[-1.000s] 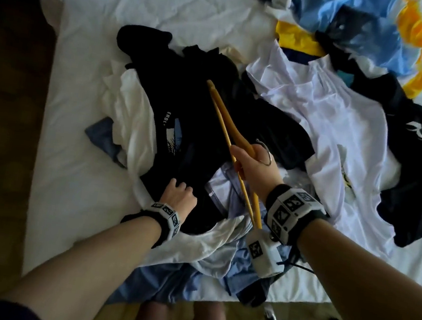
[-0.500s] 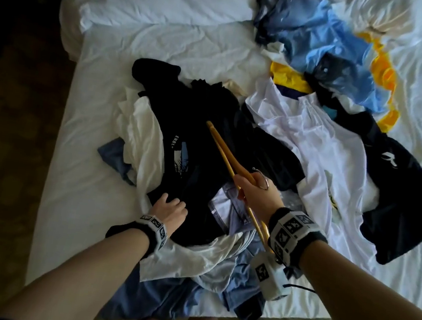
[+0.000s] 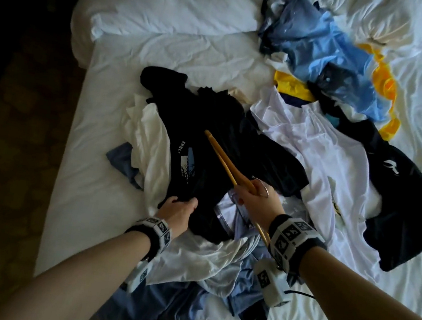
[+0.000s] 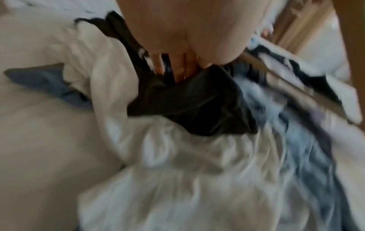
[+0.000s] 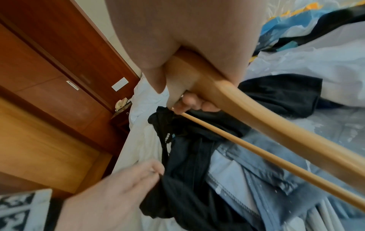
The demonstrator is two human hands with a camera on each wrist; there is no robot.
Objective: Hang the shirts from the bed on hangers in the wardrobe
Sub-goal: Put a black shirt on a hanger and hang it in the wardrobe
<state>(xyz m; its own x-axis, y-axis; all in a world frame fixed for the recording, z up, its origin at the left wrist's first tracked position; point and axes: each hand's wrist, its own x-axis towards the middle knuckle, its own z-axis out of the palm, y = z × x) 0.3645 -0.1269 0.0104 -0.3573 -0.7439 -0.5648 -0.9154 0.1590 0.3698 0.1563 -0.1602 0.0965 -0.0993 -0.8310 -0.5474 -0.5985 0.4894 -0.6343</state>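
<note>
Left hand (image 3: 179,209), at lower centre of the head view, has its fingers curled into the hem of a black shirt (image 3: 214,144), pinching the cloth. Right hand (image 3: 256,198), just right of it, is wrapped around the neck of a wooden hanger (image 3: 222,158), whose arm slants toward the upper left above the black shirt. That shirt lies crumpled mid-frame on the white bed (image 3: 103,226), atop a white shirt (image 3: 152,146) and blue clothes (image 3: 244,297). More shirts, white, blue, yellow and black, sprawl toward the upper right.
</note>
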